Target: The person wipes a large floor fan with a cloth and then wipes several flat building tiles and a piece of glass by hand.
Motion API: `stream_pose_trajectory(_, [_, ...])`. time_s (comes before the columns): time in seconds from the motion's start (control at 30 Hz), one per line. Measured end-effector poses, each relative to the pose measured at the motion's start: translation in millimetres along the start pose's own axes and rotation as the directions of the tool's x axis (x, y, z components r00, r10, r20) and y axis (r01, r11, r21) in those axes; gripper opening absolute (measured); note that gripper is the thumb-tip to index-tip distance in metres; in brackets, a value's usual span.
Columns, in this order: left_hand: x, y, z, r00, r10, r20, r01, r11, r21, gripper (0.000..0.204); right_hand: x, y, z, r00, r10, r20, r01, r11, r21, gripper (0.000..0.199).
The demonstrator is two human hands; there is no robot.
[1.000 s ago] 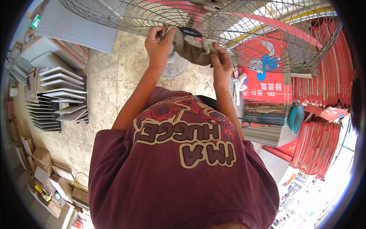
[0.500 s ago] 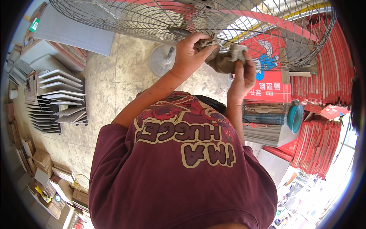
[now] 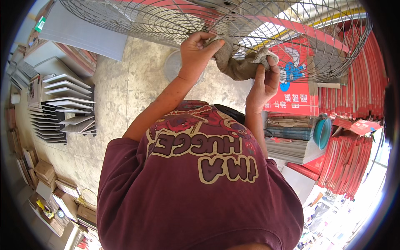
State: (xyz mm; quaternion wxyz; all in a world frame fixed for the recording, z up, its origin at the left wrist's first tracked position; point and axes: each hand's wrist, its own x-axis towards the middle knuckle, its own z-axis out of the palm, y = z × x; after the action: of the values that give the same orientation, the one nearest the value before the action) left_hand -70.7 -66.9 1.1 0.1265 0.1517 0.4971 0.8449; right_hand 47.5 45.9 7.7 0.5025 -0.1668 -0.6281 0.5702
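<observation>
A dirty grey-brown rag (image 3: 238, 68) hangs in a sagging loop between my two hands, up against the wire guard of a large fan (image 3: 166, 26). My left hand (image 3: 197, 56) pinches one end of it close to the middle of the guard. At the other end, my right hand (image 3: 263, 85) grips a bunched corner between thumb and fingers, just below the wires. Red fan blades (image 3: 296, 27) show behind the guard. Part of the rag by the left fingertips presses on or lies right at the wires; exact contact is hard to see.
The fan's round base (image 3: 171, 68) stands on the concrete floor beyond my left forearm. To the right are stacked red cartons (image 3: 346, 162), a red printed board (image 3: 293, 93) and a teal round item (image 3: 322, 133). Racks of tile samples (image 3: 68, 98) stand at left, with cardboard boxes (image 3: 45, 171) lower.
My left hand has moved a little left, stretching the rag into a longer loop. The right hand stays almost in place. The fan guard appears shifted slightly to the right.
</observation>
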Motion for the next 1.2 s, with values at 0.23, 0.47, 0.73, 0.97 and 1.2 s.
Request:
stream_pose_trajectory(0.23, [8,16,-30,0.993,0.039,-0.112,-0.032,0.998,0.058,0.025,-6,6,12,0.997,0.029,0.07,-0.028,1.0,-0.01,0.028])
stream_pose_trajectory(0.47, [18,26,-69,0.984,0.045,-0.174,-0.043,0.999,0.014,0.021,-25,4,54,0.96,0.108,0.259,-0.111,0.994,-0.004,0.031])
stream_pose_trajectory(0.73, [29,31,-112,0.948,0.061,-0.312,-0.077,0.996,-0.041,0.019,-32,15,103,0.924,0.052,0.379,-0.044,0.999,-0.032,0.03])
stream_pose_trajectory(0.97, [41,34,-153,0.925,0.076,-0.372,-0.077,0.997,0.011,0.02,-46,25,152,0.87,0.076,0.488,-0.015,0.992,-0.127,0.029])
stream_pose_trajectory(1.2, [56,12,-193,0.861,0.065,-0.504,-0.026,0.996,0.083,0.023,-61,67,182,0.819,0.172,0.547,-0.083,0.979,-0.184,0.029])
